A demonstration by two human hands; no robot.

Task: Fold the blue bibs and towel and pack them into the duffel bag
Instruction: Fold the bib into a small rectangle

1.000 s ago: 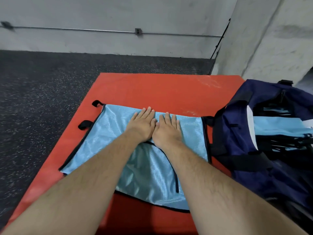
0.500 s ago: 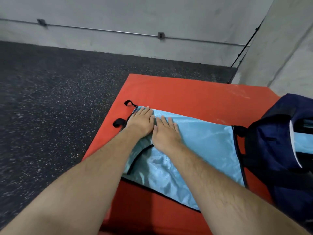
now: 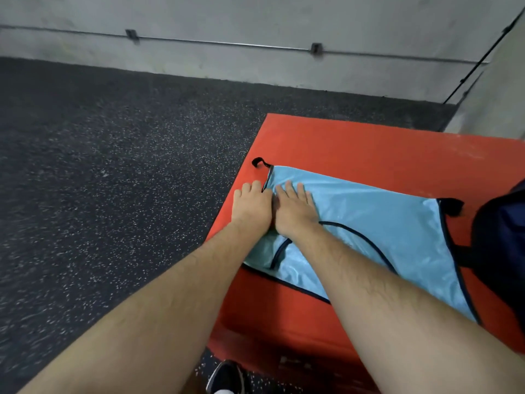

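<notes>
Left hand: we see it palm down at the bib's left hem, near the mat's left edge, fingers straight and close together. We cannot tell whether its fingertips lie on cloth or on the mat.
Right hand: flat on the bib just beside the left one, their inner sides touching, fingers slightly spread and pressing the cloth.
Bib: light blue with dark trim, lying flat across the red mat from its left edge toward its right. Our forearms hide part of its near side.
Loop: a black strap at the bib's far left corner.
Bag: dark blue, at the mat's right edge, mostly cut off; we cannot see its opening.
Shoe: dark, on the speckled floor, half out of view.
</notes>
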